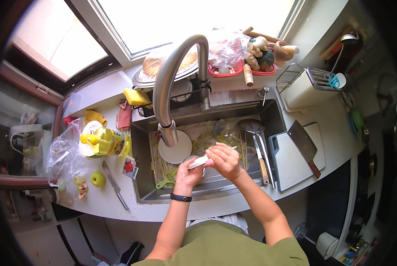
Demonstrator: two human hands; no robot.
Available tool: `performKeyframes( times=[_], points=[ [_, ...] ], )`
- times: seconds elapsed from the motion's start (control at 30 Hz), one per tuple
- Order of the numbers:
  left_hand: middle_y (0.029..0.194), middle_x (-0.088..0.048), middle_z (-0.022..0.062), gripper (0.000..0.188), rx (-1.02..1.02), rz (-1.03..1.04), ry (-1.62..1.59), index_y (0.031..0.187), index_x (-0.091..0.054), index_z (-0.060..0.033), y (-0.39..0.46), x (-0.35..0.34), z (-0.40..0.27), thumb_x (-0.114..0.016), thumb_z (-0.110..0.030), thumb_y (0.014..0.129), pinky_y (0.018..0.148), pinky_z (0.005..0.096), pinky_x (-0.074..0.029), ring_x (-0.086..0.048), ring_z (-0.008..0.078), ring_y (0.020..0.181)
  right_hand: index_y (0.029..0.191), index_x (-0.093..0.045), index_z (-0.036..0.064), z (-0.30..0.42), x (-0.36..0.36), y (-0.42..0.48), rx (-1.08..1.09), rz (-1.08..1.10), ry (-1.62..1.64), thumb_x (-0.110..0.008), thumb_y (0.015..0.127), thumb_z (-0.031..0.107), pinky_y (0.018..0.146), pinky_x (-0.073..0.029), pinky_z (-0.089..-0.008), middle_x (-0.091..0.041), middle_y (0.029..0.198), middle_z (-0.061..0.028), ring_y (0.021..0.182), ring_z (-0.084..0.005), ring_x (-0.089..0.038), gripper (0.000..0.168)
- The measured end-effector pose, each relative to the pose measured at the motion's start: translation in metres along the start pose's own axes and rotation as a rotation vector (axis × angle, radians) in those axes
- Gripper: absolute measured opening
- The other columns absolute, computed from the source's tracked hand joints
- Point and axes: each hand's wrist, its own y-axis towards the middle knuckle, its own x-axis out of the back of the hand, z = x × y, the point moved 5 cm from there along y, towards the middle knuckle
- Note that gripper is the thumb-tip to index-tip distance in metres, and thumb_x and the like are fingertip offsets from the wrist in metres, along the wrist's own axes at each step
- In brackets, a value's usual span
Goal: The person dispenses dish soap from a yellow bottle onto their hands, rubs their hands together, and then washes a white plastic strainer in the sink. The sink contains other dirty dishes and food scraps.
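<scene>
Both my hands are over the front part of a steel sink (142, 196). My left hand (189, 176), a black band at its wrist, is closed on a small white item (198, 162); what it is I cannot tell. My right hand (224, 159) grips the same item at its other end, and a thin pale tip pokes out beyond its fingers. Beneath the hands is a small round vessel, mostly hidden. A white plate (175, 147), a green peeler (165, 182), chopsticks, a wooden-handled knife (262, 166) and pale green peelings (201, 133) lie in the sink.
A curved faucet (163, 89) rises over the sink. On the left counter are a yellow soap bottle (117, 143), a green apple (98, 179) and a knife (113, 181). On the right, a cleaver (302, 141) rests on a cutting board (284, 166). Red baskets (230, 73) stand behind.
</scene>
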Motion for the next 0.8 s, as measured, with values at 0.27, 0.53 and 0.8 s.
performKeyframes(
  times=[0.27, 0.53, 0.8],
  points=[
    [0.145, -0.055, 0.0119, 0.046, -0.406, 0.285, 0.399, 0.151, -0.042, -0.0151, -0.033, -0.040, 0.005, -0.049, -0.007, 0.106, 0.110, 0.0515, -0.050, -0.058, 0.0288, 0.130, 0.098, -0.066, -0.008, -0.060, -0.018, -0.038, -1.172, -0.667, 0.681, -0.046, 0.109, 0.045, 0.083, -0.060, -0.0333, -0.076, 0.090, -0.0177, 0.088, -0.0231, -0.075, 0.057],
    [0.143, -0.055, 0.0076, 0.049, -0.446, 0.279, 0.590, 0.152, -0.038, -0.0150, -0.053, -0.049, 0.022, -0.050, -0.006, 0.106, 0.104, 0.0417, -0.054, -0.061, 0.0217, 0.124, 0.152, -0.052, 0.017, -0.025, -0.085, -0.040, -0.667, 0.428, -0.001, -0.035, 0.110, 0.040, 0.123, -0.016, -0.0583, -0.034, 0.163, -0.0238, 0.153, -0.0399, -0.030, 0.050],
    [0.134, -0.061, 0.0065, 0.061, -0.487, 0.220, 0.689, 0.149, -0.041, -0.0063, -0.049, -0.047, 0.007, -0.055, 0.009, 0.092, 0.097, 0.0356, -0.054, -0.063, 0.0195, 0.115, 0.156, -0.046, 0.019, 0.004, -0.109, -0.055, -0.859, 0.429, 0.382, -0.034, 0.111, 0.046, 0.126, -0.008, -0.0546, -0.024, 0.169, -0.0199, 0.158, -0.0385, -0.015, 0.054]
  ],
)
